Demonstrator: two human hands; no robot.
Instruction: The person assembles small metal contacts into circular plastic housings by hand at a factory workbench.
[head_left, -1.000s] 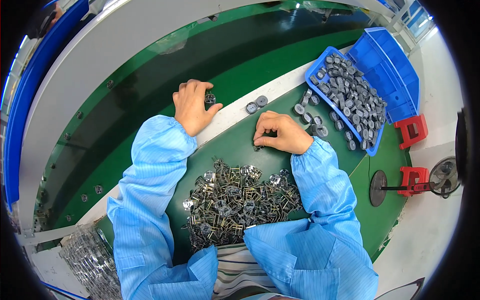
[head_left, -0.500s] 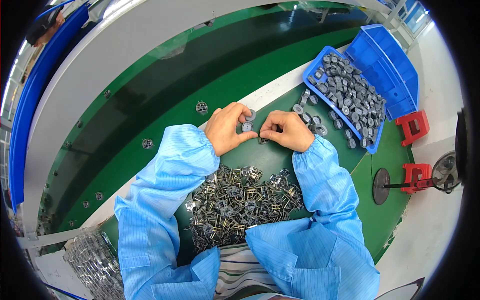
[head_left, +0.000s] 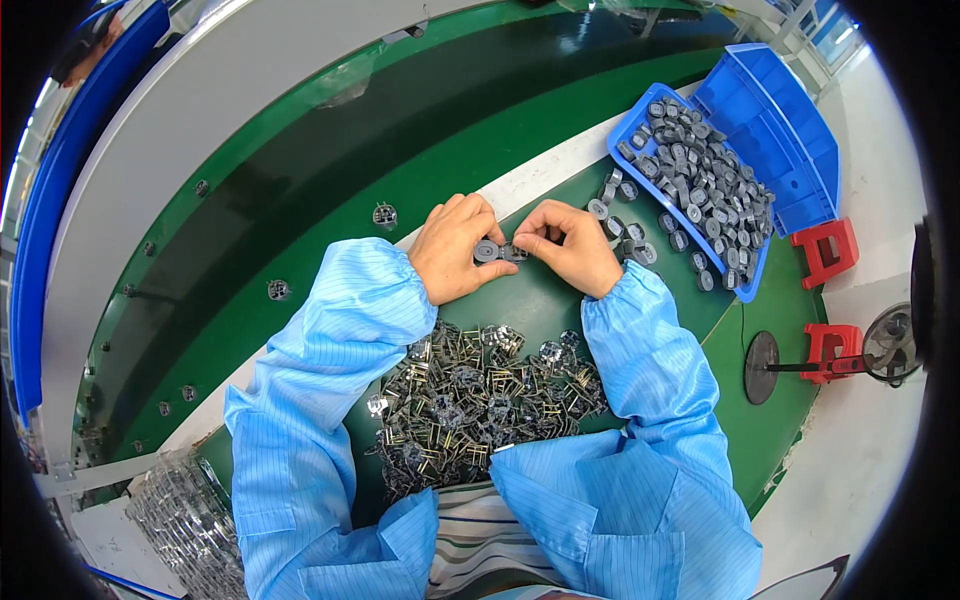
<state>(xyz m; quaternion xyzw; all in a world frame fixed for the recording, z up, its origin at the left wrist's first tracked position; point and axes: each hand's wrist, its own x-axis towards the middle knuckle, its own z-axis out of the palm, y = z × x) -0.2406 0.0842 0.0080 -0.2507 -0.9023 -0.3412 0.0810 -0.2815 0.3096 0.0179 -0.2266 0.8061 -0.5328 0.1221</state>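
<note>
My left hand (head_left: 455, 250) is closed around a grey round plastic housing (head_left: 486, 251), held between thumb and fingers. Right beside it, my right hand (head_left: 570, 245) pinches a small dark part with metal bits (head_left: 514, 252), which touches or nearly touches the housing; my fingertips partly hide it. Between my forearms lies a heap of small metal-pinned assemblies (head_left: 480, 405) on the green tabletop (head_left: 530, 310). Several loose grey housings (head_left: 615, 210) lie to the right of my right hand.
A blue bin (head_left: 630, 125) full of grey housings leans at the right, another blue bin (head_left: 765, 130) behind it. A green conveyor belt (head_left: 330, 220) beyond the white edge carries scattered assemblies (head_left: 385, 215). Stacked clear trays (head_left: 185, 515) stand lower left; red stools (head_left: 825, 253) and a fan (head_left: 888, 343) are right.
My hands have drawn closer together, bringing the small dark part up against the grey housing. The assemblies on the belt have shifted slightly left.
</note>
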